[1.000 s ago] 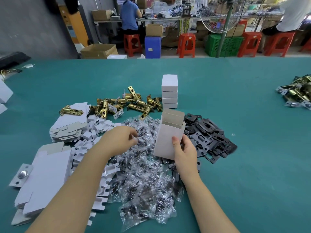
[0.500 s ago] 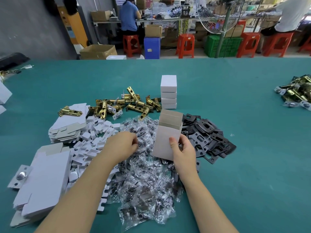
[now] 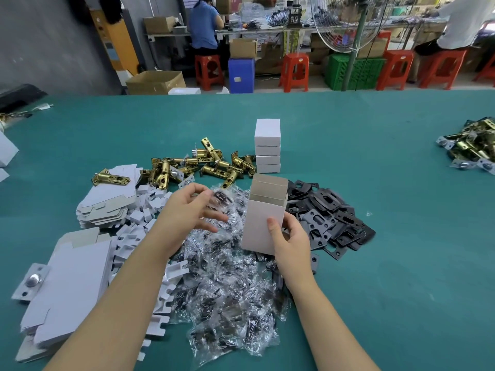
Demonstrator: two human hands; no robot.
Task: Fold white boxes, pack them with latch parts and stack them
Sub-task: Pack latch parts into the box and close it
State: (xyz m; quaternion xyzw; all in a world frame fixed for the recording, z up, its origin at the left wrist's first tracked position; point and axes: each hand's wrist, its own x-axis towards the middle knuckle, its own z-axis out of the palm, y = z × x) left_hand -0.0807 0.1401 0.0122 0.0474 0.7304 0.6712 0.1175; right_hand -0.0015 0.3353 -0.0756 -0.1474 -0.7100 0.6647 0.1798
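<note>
The left hand (image 3: 187, 210) pinches a small clear bag of dark screws (image 3: 222, 198) between thumb and fingertips, lifted just above the heap of screw bags (image 3: 230, 285); the plastic glare blurs what the bag contains. The right hand (image 3: 290, 242) grips an upright open white box (image 3: 263, 223), thumb on its front face, fingers wrapped behind and hidden. The box's top flaps stand open; its inside cannot be seen. Just right of it lie black strike plates (image 3: 332, 218), partly covered by the box and hand. Beyond sit brass latch bolts (image 3: 203, 167) and a stack of four closed white boxes (image 3: 267, 145). Flat unfolded box blanks (image 3: 69, 285) lie left, cut off by the forearm.
</note>
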